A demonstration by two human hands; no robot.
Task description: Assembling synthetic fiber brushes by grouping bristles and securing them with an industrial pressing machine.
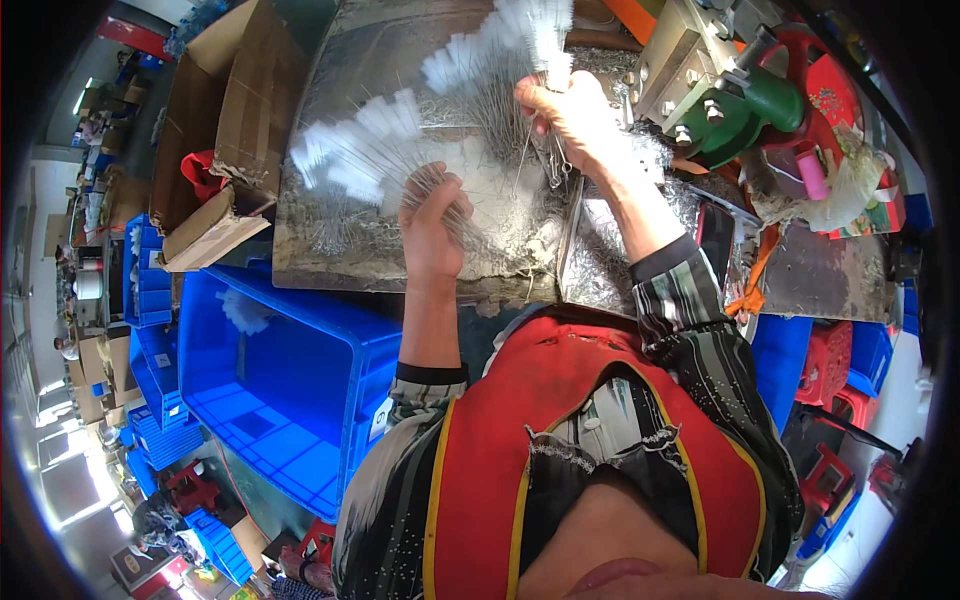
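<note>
My left hand (434, 222) is closed around the thin wire stems of a bundle of white-bristled wire brushes (362, 142), whose heads fan out to the far left. Farther off and to the right, my right hand (580, 118) grips another bunch of wire brushes (546, 42); their white heads point away from me and looped wire ends hang below the fist. Between the hands, more brushes (478, 75) lie in a pile with their stems toward me. The worn worktable (310, 258) under them is strewn with bits of wire.
At the right stands a green and metal bench machine (745, 115). An open cardboard box (232, 120) is left of the table, above a large blue bin (290, 390) with one white clump inside. A plastic bag (840, 185) and a pink spool (811, 175) lie far right.
</note>
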